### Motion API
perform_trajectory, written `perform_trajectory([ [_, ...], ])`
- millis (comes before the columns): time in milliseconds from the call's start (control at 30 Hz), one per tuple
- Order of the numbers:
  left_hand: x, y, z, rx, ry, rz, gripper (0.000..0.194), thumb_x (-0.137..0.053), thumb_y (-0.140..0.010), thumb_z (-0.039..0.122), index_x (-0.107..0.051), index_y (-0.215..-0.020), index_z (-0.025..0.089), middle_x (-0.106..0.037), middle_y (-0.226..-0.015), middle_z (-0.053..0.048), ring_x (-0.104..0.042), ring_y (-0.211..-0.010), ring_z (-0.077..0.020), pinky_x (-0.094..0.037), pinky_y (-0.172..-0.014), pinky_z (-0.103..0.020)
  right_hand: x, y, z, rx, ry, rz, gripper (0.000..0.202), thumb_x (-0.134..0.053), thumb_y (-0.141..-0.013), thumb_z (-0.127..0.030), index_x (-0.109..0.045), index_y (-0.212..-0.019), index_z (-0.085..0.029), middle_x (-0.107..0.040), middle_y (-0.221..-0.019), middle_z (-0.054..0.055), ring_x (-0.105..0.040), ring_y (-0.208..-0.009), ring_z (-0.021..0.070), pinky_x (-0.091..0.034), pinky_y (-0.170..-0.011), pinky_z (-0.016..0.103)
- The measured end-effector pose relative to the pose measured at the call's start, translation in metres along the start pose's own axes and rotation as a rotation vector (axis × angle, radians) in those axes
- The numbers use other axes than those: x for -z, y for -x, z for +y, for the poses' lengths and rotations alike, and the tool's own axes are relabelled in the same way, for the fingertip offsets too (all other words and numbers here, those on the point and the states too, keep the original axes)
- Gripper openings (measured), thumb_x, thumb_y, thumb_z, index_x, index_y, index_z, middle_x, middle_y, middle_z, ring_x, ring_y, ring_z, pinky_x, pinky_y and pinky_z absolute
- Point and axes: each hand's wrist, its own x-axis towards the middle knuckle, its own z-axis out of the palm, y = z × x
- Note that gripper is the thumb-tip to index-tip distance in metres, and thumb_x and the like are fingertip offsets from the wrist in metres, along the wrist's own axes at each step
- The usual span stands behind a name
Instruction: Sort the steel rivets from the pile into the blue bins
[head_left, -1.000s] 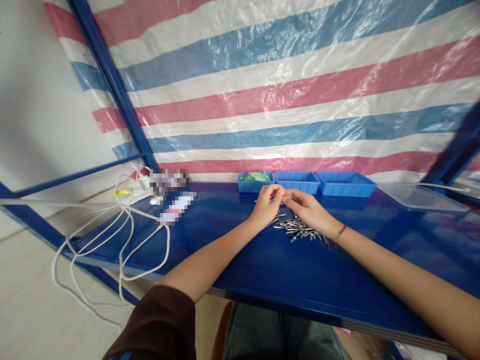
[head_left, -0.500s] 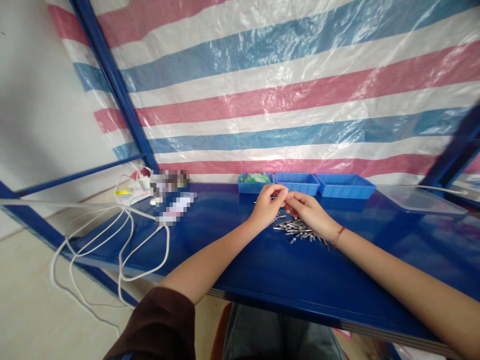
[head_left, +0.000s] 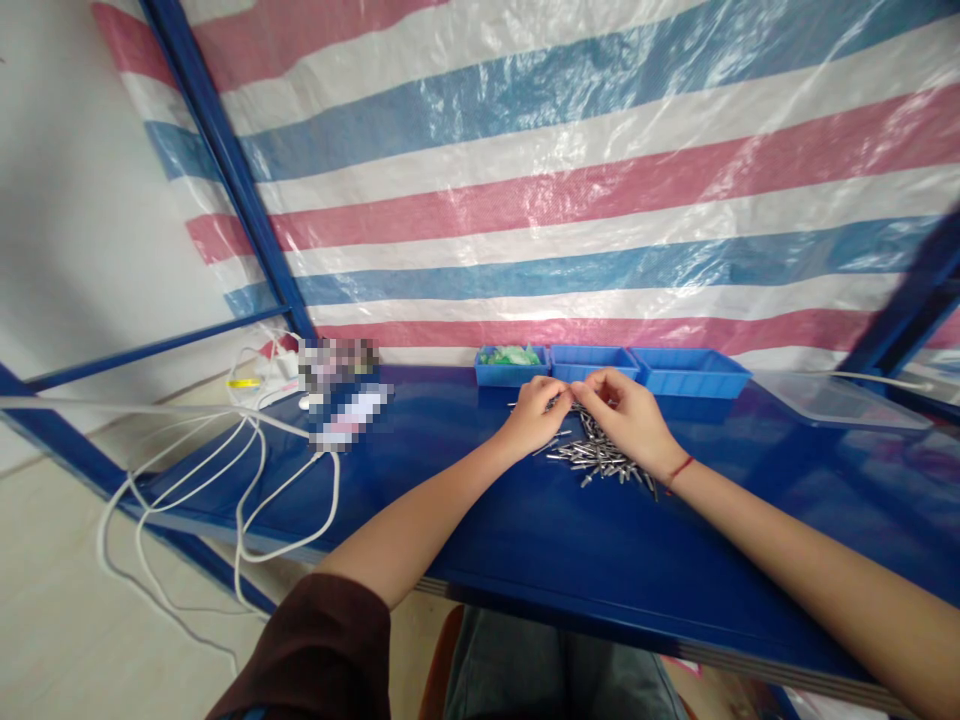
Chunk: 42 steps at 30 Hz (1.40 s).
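Note:
My left hand (head_left: 536,415) and my right hand (head_left: 628,420) meet over the blue table, fingertips touching or almost so. Both are closed, thumb and fingers pressed together. Whatever they pinch is too small or too hidden to make out. Beneath and between them lies a loose pile of slim silver metal pieces that look like blind rivets (head_left: 596,458). Part of this pile is covered by my right hand, and a few pieces lie beside my left fingers.
Behind my hands stand three blue bins: a left bin (head_left: 511,374) holding green and clear plastic, a middle bin (head_left: 600,372) and a right bin (head_left: 691,378). A clear plastic lid (head_left: 840,400) lies to the right. White cables (head_left: 251,500) hang over the table's left end.
My right hand has shifted slightly up and turned, its fingers now more curled. My left hand has dipped a little. More of the rivet pile shows between them.

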Motion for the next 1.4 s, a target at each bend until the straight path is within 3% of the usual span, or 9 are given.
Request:
perform_trajectory([
  [167, 0.002, 0.000, 0.005, -0.019, -0.047, -0.064, 0.025, -0.042, -0.092, 0.025, -0.065, -0.086, 0.018, -0.065, -0.093, -0.004, -0.056, -0.095, -0.0166, -0.041, -0.092, -0.032, 0.010, -0.005, 0.005, 0.030, 0.173, -0.081, 0.043, -0.042, -0.087, -0.048, -0.048, -0.055, -0.019, -0.048, -0.052, -0.001, -0.045, -0.053, 0.0124, -0.034, -0.055, 0.026],
  [367, 0.012, 0.000, -0.005, 0.015, -0.210, -0.034, 0.025, -0.041, -0.092, 0.029, -0.062, -0.101, 0.020, -0.064, -0.104, -0.004, -0.054, -0.103, -0.0177, -0.039, -0.096, -0.035, 0.029, -0.039, 0.033, -0.076, 0.251, 0.214, 0.036, -0.045, -0.085, -0.043, -0.063, -0.071, -0.015, -0.065, -0.067, 0.006, -0.055, -0.059, 0.0164, -0.039, -0.059, 0.028],
  [433, 0.015, 0.000, -0.010, 0.027, -0.294, -0.056, 0.023, -0.044, -0.091, 0.030, -0.062, -0.102, 0.022, -0.062, -0.106, -0.004, -0.052, -0.104, -0.0191, -0.040, -0.096, -0.036, 0.032, -0.056, 0.045, -0.099, 0.296, 0.244, 0.032, -0.047, -0.084, -0.039, -0.066, -0.078, -0.014, -0.069, -0.076, 0.009, -0.059, -0.064, 0.0186, -0.042, -0.063, 0.030],
  [633, 0.021, 0.006, -0.011, -0.105, -0.477, -0.168, 0.023, -0.045, -0.088, 0.026, -0.064, -0.101, 0.025, -0.059, -0.108, -0.003, -0.048, -0.106, -0.0211, -0.042, -0.091, -0.037, 0.021, -0.089, 0.073, -0.130, 0.582, 0.071, 0.026, -0.053, -0.082, -0.031, -0.069, -0.093, -0.014, -0.071, -0.092, 0.012, -0.064, -0.083, 0.0238, -0.046, -0.076, 0.032],
  [800, 0.018, 0.008, -0.004, -0.160, -0.450, -0.246, 0.027, -0.046, -0.085, 0.017, -0.062, -0.105, 0.024, -0.061, -0.109, -0.002, -0.051, -0.101, -0.0188, -0.042, -0.090, -0.034, 0.026, -0.069, 0.079, -0.123, 0.690, 0.012, 0.030, -0.052, -0.081, -0.028, -0.065, -0.104, -0.012, -0.069, -0.089, 0.012, -0.063, -0.085, 0.0235, -0.046, -0.077, 0.032],
  [933, 0.016, 0.008, 0.009, -0.201, -0.364, -0.315, 0.019, -0.050, -0.084, 0.022, -0.063, -0.098, 0.022, -0.065, -0.101, -0.002, -0.055, -0.094, -0.0165, -0.042, -0.088, -0.031, 0.040, -0.032, 0.081, -0.033, 0.629, 0.003, 0.028, -0.050, -0.081, -0.026, -0.063, -0.102, -0.014, -0.067, -0.084, 0.008, -0.061, -0.080, 0.0210, -0.045, -0.076, 0.031],
  [1100, 0.012, 0.011, 0.021, -0.330, -0.388, -0.462, 0.018, -0.050, -0.087, 0.030, -0.066, -0.094, 0.025, -0.066, -0.094, 0.000, -0.058, -0.093, -0.0169, -0.041, -0.084, -0.031, 0.038, -0.006, 0.080, -0.077, 0.573, -0.050, 0.024, -0.049, -0.080, -0.023, -0.062, -0.099, -0.016, -0.066, -0.084, 0.005, -0.058, -0.070, 0.0180, -0.044, -0.072, 0.031],
  [1233, 0.008, 0.012, 0.016, -0.277, -0.522, -0.413, 0.023, -0.044, -0.090, 0.030, -0.066, -0.092, 0.024, -0.066, -0.095, -0.001, -0.057, -0.095, -0.0197, -0.041, -0.080, -0.033, 0.029, -0.004, 0.069, 0.006, 0.525, -0.061, 0.024, -0.049, -0.081, -0.022, -0.061, -0.100, -0.015, -0.065, -0.084, 0.005, -0.057, -0.070, 0.0170, -0.044, -0.072, 0.030],
  [1400, 0.008, 0.012, 0.012, -0.254, -0.556, -0.368, 0.024, -0.044, -0.086, 0.018, -0.064, -0.097, 0.024, -0.063, -0.099, -0.002, -0.056, -0.097, -0.0190, -0.042, -0.081, -0.032, 0.023, 0.001, 0.057, 0.063, 0.490, -0.116, 0.025, -0.049, -0.080, -0.020, -0.060, -0.102, -0.015, -0.064, -0.087, 0.006, -0.056, -0.068, 0.0157, -0.043, -0.070, 0.028],
])
